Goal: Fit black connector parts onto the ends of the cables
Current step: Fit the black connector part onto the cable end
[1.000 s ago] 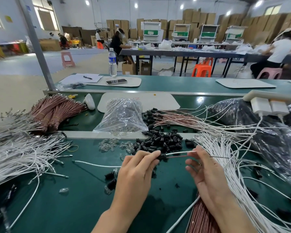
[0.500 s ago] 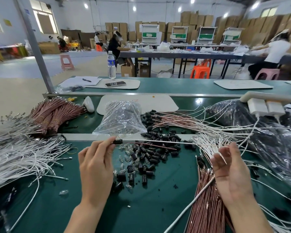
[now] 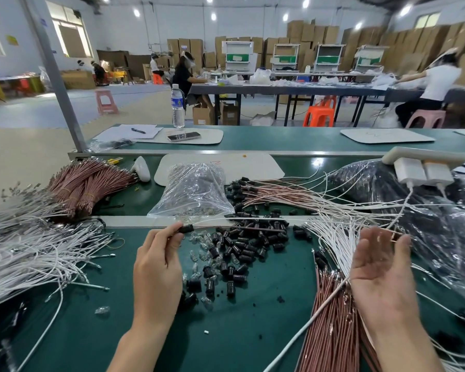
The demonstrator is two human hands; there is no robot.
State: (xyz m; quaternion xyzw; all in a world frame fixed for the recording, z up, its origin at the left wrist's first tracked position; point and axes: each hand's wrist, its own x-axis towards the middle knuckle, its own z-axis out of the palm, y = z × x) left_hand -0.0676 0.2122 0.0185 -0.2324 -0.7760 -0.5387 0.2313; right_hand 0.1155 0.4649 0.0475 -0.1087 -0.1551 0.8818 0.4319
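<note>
**Left hand pinched a connector while the right lay open**

Head camera: the left hand (image 3: 159,264) was raised over the green table (image 3: 91,331), back towards the camera. Its thumb and fingertips were pinching a black connector (image 3: 185,229) fitted on a thin cable (image 3: 253,230). That cable ran rightwards above the loose heap of black connectors (image 3: 242,248), which lay just right of the hand. The right hand (image 3: 379,272) was turned palm up with its fingers relaxed and spread, gripping nothing that could be made out. It hovered over the brown cables (image 3: 330,331), beside the fan of white cables (image 3: 333,237). A clear bag (image 3: 196,189) sat behind the heap.
</note>
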